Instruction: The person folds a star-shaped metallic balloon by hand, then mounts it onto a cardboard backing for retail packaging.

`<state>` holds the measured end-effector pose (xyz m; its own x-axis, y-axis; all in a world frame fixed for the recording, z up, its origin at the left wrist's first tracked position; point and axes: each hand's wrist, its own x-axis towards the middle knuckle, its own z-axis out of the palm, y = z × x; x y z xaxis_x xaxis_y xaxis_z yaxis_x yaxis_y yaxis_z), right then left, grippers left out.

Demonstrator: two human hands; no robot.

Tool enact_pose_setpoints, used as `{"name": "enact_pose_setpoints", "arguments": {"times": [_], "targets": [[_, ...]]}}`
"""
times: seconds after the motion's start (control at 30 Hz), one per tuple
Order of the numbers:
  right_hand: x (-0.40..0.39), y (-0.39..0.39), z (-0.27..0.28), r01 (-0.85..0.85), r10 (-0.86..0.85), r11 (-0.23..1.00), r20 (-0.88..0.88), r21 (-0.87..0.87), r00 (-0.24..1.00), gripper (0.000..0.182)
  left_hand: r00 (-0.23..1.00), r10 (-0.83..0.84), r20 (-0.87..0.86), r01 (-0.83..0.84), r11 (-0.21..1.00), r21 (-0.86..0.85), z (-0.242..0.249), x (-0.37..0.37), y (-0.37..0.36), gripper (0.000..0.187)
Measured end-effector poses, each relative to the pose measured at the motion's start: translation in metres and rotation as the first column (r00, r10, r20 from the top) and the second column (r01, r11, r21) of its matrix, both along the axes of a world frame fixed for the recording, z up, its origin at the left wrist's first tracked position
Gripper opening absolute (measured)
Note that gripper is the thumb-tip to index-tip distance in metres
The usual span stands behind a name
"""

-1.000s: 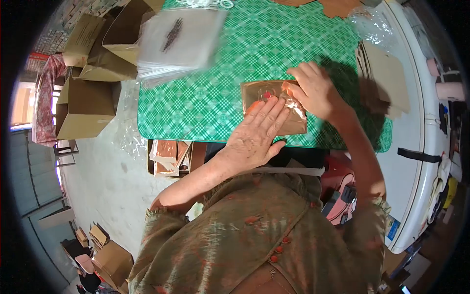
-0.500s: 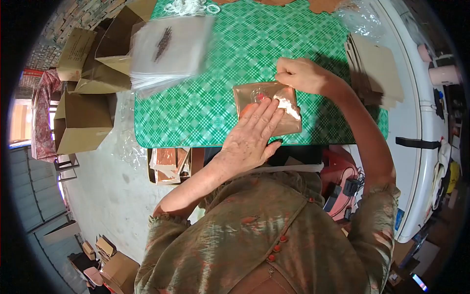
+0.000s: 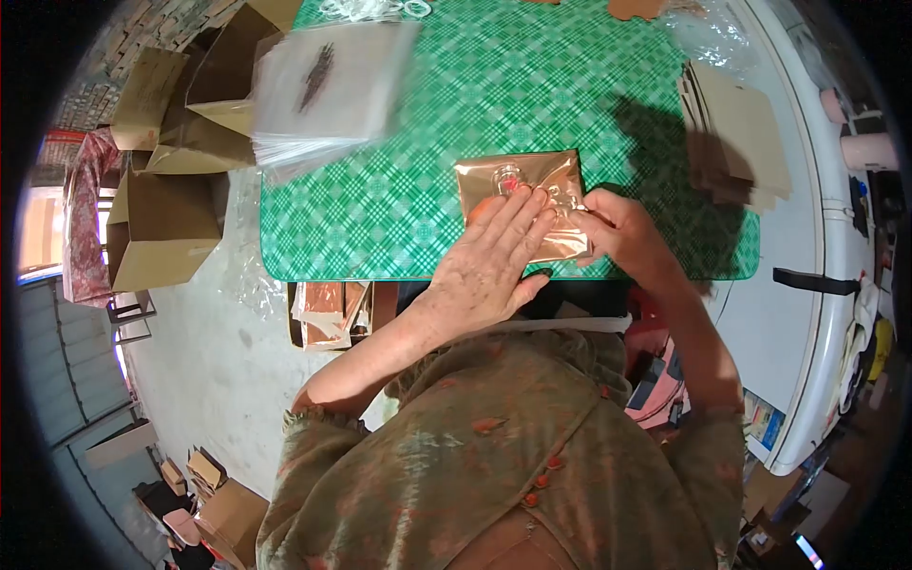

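Note:
A flat, shiny copper-coloured packet (image 3: 560, 171) lies near the front edge of the green checked table. On its top is a small clear round piece with red in it (image 3: 508, 179). My left hand (image 3: 489, 252) rests flat across the packet, fingers stretched out and pressing on the film. At the packet's right edge my right hand (image 3: 622, 233) has its thumb and fingers closed on the film. Part of the packet, with an orange patch (image 3: 483, 211), is hidden under the left hand.
A stack of clear plastic sleeves (image 3: 328, 90) lies at the table's back left. Brown card pieces (image 3: 736, 133) sit at the right. White rings (image 3: 380, 9) are at the back. Open cardboard boxes (image 3: 176, 223) stand left; a box below holds copper-coloured pieces (image 3: 323, 309).
My right hand has moved from the packet's top right corner down to its right edge, towards me. My left hand has stayed flat on the packet.

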<state>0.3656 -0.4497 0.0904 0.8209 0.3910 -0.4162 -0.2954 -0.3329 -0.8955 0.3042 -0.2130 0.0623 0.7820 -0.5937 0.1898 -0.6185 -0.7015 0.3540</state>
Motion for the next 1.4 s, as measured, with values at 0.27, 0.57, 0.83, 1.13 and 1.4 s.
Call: {"name": "enact_pose_setpoints", "arguments": {"times": [0.27, 0.57, 0.83, 1.13, 1.4], "targets": [[-0.008, 0.008, -0.013, 0.082, -0.086, 0.996, 0.114, 0.041, 0.990, 0.021, 0.998, -0.042, -0.046, 0.036, 0.990, -0.134, -0.001, 0.003, 0.005, 0.080], [-0.025, -0.005, 0.001, 0.120, -0.131, 0.986, 0.094, 0.118, 0.987, 0.018, 0.767, 0.000, -0.642, -0.627, 0.215, -0.749, 0.021, -0.011, 0.046, 0.083], [-0.040, 0.006, 0.010, 0.068, -0.102, 0.969, 0.137, 0.236, 0.985, 0.019, 0.487, -0.353, -0.799, -0.794, 0.204, -0.573, 0.028, -0.025, 0.034, 0.060], [-0.047, 0.002, -0.012, 0.002, -0.079, 0.966, 0.288, 0.260, 0.954, 0.019, 0.392, -0.194, -0.899, -0.885, 0.187, -0.426, 0.029, -0.020, 0.016, 0.035], [0.017, -0.070, 0.031, 0.344, 0.032, 0.919, 0.908, -0.191, 0.417, 0.039, 0.528, -0.075, -0.846, -0.834, 0.140, -0.533, 0.006, -0.013, 0.035, 0.016]]}}
